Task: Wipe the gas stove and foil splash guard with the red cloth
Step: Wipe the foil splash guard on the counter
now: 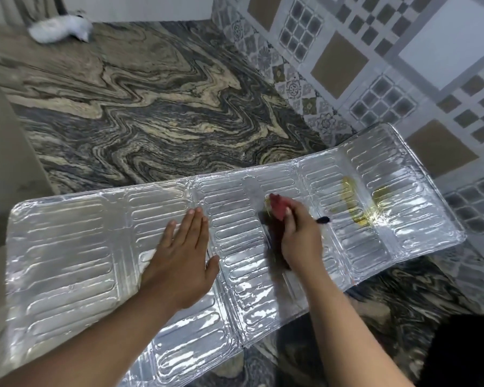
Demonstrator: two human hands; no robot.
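Observation:
The foil splash guard (67,247) lies flat and unfolded across the marble counter, its right end bent up against the tiled wall. My left hand (183,255) presses flat on its middle panel, fingers together and holding nothing. My right hand (298,238) is shut on the bunched red cloth (278,208), which pokes out above the fingers and touches the foil. Yellow greasy smears (352,202) mark the foil to the right of the cloth. The gas stove is not in view.
The swirled marble counter (157,107) stretches behind the guard. A white crumpled cloth or bag (60,29) lies at its far left. The patterned tiled wall (403,65) rises on the right. A small dark object (322,219) sticks out beside my right hand.

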